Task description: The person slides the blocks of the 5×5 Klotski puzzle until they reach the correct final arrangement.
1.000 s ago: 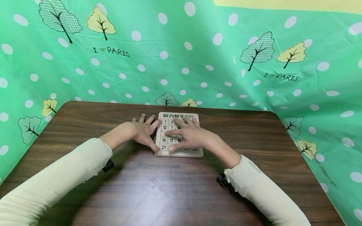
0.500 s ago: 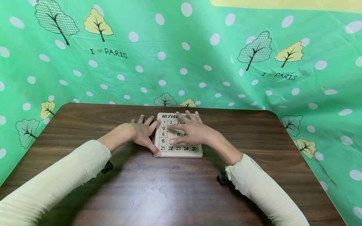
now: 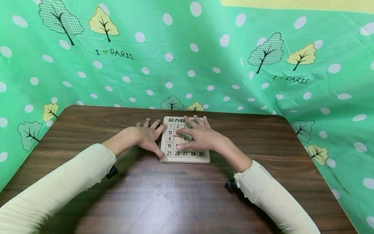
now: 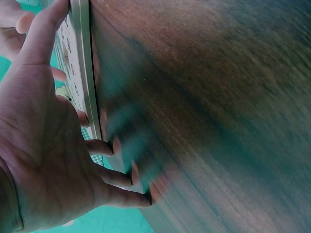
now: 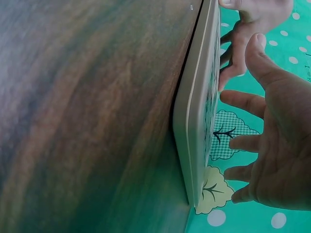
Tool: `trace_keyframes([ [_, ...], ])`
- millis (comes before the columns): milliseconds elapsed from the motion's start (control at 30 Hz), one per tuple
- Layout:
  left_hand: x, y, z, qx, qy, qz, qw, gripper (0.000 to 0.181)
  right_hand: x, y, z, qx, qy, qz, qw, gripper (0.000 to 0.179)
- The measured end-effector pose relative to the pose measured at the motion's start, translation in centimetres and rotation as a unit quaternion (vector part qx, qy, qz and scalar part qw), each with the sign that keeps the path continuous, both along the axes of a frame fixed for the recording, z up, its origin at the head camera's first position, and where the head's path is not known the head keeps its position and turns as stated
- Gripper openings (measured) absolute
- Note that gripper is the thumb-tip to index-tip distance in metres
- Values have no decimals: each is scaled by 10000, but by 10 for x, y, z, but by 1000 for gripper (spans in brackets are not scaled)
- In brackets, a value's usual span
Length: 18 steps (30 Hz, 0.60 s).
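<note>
Currently the table (image 3: 163,198) bears a number board (image 3: 185,160), far centre. Both splayed and empty, the left hand (image 3: 147,137) touches the board's left edge, the right hand (image 3: 201,138) spans its tiles (image 3: 177,153). Sliding seems underway, needing a fingertip push.

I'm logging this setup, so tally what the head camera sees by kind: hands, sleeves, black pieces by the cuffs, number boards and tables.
Hands: 2, the left hand and right hand
Sleeves: 2, the left sleeve and right sleeve
Black pieces: 2
Number board: 1
Table: 1
Total: 8
</note>
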<state>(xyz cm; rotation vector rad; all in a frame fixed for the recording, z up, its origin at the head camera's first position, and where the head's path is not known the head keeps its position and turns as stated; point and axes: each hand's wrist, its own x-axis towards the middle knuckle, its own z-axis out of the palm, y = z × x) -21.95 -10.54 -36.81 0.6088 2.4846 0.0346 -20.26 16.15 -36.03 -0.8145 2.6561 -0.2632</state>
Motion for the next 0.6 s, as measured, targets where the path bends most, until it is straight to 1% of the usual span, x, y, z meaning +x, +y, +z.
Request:
trace_keyframes([
  [233,0,-1,0,-21,-34,22,10000,152,1,0,-2,-25,47,39,10000,77],
  [433,-1,-2,-1,-40,-62,51,10000,153,3,1,1,-102,26,54,9999,72],
  [600,-1,-1,0,-18,-134,88,9999,154,6,7,3,-143,45,41,9999,72],
])
